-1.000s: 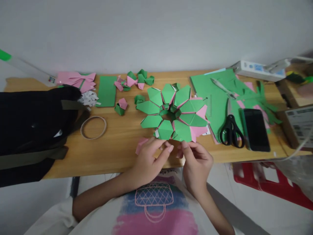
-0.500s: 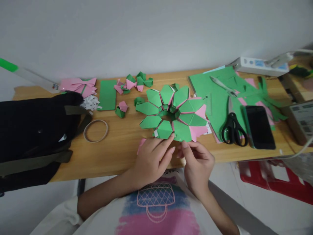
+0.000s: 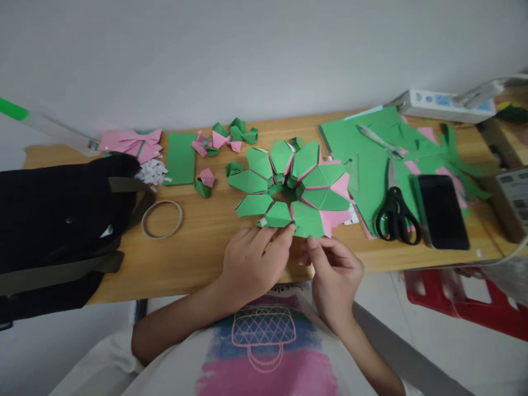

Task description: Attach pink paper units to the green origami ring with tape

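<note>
A ring-shaped folded-paper flower (image 3: 330, 177), green petals with pink layers between them and a hole at its centre, lies on the wooden table. At its near edge, my left hand (image 3: 253, 267) is closed with bent fingers on a green petal; the fingertips are partly hidden. My right hand (image 3: 336, 272) pinches the rim of the neighbouring near petal between thumb and fingers. A small white bit (image 3: 262, 222) shows at the near-left petal. Pink paper (image 3: 333, 220) sticks out on the flower's right side.
Folded green-and-pink pieces (image 3: 205, 182) lie left of the flower, with a tape ring (image 3: 161, 220) and a black bag (image 3: 61, 220) farther left. Rightward are green sheets (image 3: 367, 176), a craft knife (image 3: 379, 141), black scissors (image 3: 396, 217), a phone (image 3: 443, 212) and a power strip (image 3: 447, 105).
My left fingers have curled in, and the petal under them has tilted. The pink scrap beside that hand is now out of sight. My right hand keeps its pinch almost unmoved.
</note>
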`<state>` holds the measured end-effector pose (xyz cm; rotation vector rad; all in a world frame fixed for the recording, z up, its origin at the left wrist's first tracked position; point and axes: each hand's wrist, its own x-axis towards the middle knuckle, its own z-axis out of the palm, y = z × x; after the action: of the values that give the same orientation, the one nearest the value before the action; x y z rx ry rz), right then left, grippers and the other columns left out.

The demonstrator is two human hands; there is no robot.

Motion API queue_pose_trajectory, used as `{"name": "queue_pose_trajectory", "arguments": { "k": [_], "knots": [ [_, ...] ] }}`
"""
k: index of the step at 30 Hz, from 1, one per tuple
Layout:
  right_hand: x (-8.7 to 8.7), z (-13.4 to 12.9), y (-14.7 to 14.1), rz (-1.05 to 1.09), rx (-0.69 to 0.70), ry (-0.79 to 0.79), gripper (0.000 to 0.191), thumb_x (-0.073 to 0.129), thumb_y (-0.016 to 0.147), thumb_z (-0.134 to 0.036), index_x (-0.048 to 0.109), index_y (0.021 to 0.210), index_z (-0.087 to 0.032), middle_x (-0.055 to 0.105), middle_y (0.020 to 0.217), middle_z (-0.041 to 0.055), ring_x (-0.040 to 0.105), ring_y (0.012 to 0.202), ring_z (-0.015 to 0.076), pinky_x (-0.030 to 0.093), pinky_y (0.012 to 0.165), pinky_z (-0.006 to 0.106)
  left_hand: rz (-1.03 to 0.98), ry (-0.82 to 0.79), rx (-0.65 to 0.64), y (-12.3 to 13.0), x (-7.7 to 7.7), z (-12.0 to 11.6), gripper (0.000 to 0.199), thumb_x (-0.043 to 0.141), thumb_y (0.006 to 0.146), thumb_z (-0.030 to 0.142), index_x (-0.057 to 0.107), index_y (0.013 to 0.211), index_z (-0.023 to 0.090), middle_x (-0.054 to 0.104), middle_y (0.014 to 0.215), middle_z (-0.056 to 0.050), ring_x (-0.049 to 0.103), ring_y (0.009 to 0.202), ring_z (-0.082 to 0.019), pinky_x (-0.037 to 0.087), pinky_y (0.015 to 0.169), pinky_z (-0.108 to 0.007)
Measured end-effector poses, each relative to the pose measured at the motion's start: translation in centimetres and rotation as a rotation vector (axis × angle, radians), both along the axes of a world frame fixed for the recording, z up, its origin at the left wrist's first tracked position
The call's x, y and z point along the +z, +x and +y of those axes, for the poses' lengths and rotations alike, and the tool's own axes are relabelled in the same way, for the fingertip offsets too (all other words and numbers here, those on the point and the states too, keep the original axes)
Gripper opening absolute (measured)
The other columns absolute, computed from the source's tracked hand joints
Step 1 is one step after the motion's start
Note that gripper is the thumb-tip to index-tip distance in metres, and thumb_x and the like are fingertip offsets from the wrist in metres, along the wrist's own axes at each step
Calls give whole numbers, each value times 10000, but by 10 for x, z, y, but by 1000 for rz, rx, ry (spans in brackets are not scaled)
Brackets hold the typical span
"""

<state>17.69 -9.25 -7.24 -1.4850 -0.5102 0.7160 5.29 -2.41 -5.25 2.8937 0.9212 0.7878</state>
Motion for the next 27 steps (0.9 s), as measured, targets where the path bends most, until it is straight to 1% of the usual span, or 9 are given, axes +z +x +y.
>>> {"name": "queue_pose_trajectory", "arguments": {
  "k": [3, 7, 11, 15, 20, 24, 27],
  "knots": [
    [-1, 0, 0, -4, 6, 7, 163, 744, 753, -297, 676, 671, -173, 655, 555, -21, 548, 421, 89, 449, 427, 212, -50, -31, 4, -1, -2, -1, 232, 536, 906, 140, 643, 1110, 127, 725, 798, -46, 634, 648, -166, 461, 594, -298],
    [-1, 1, 0, -10, 1, -9, 162, 747, 747, -297, 677, 668, -174, 661, 556, -16, 556, 418, 94, 462, 419, 216, -97, -78, 7, 0, -6, -3, 260, 508, 915, 144, 626, 1145, 116, 719, 797, -49, 629, 643, -165, 463, 583, -301],
    [0, 2, 0, 0, -3, 2, 152, 752, 733, -283, 673, 657, -179, 658, 546, -20, 553, 411, 91, 459, 413, 211, -105, -65, -4, 1, -8, -5, 270, 526, 904, 140, 614, 1157, 107, 714, 775, -41, 621, 622, -173, 460, 572, -308],
    [1, 2, 0, 5, -2, -1, 148, 753, 729, -285, 671, 660, -183, 659, 543, -23, 555, 414, 97, 463, 416, 220, -106, -127, -4, 1, -9, -6, 285, 510, 925, 169, 614, 1186, 123, 724, 803, -48, 633, 644, -160, 485, 612, -290],
    [-3, 0, 1, 63, 26, 14, 150, 729, 759, -275, 666, 656, -186, 655, 539, -22, 564, 438, 109, 466, 451, 236, -143, -214, 2, 1, -18, -7, 294, 468, 952, 188, 646, 1186, 170, 725, 771, -38, 654, 675, -154, 507, 662, -275],
    [-7, -3, 2, 166, 105, 70, 225, 649, 840, -290, 653, 635, -198, 636, 542, -24, 594, 513, 125, 488, 534, 258, -158, -189, -28, 2, -23, -7, 305, 481, 937, 170, 664, 1181, 176, 725, 797, -45, 643, 688, -169, 519, 670, -292],
    [-5, -2, 3, 149, 135, 44, 277, 643, 851, -332, 644, 610, -196, 632, 547, -14, 592, 526, 132, 490, 550, 270, -152, -165, -39, 3, -23, -7, 316, 468, 938, 174, 661, 1189, 160, 724, 860, -72, 643, 720, -171, 527, 680, -296]
  ]
}}
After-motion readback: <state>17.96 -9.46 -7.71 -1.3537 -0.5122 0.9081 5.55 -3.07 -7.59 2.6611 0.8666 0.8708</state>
